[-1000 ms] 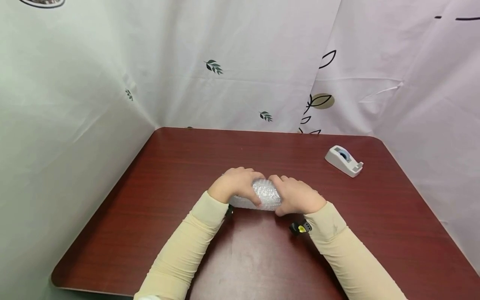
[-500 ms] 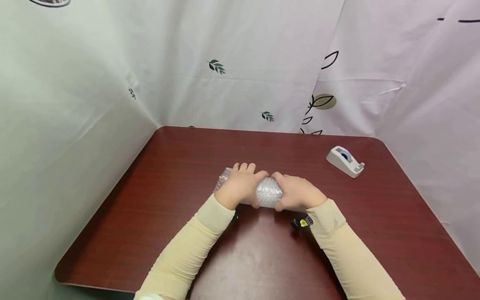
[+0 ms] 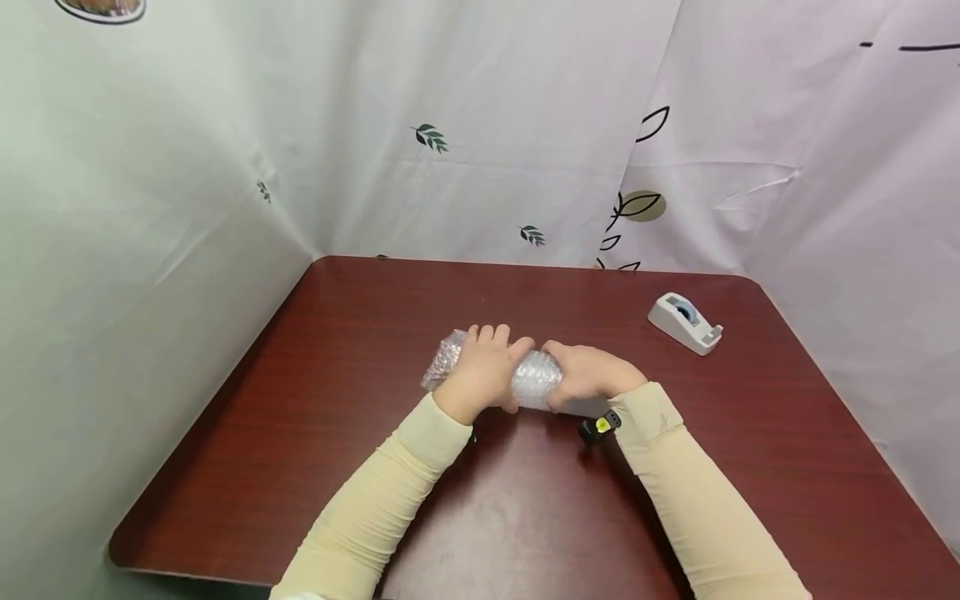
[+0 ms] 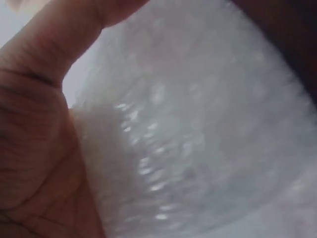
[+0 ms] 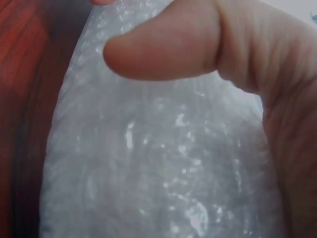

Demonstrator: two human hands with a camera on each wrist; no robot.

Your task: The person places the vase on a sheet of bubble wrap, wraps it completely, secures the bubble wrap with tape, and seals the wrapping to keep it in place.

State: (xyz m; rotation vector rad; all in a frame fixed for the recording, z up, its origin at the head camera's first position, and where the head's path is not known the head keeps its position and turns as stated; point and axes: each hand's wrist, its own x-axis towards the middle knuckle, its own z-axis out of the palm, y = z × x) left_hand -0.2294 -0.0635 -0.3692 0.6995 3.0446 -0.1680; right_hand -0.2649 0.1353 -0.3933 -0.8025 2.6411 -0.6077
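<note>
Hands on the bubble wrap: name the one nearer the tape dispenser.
The right hand; the left hand holds the bubble wrap farther from the white tape dispenser.

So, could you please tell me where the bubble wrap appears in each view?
Head: bubble wrap near the centre, gripped by the left hand and right hand.
Left wrist: bubble wrap across the middle, right of the left hand.
Right wrist: bubble wrap across the middle, partly behind the right hand.
Shared landmark: the table, clear in head and right wrist, probably left wrist's dark upper-right corner.
</note>
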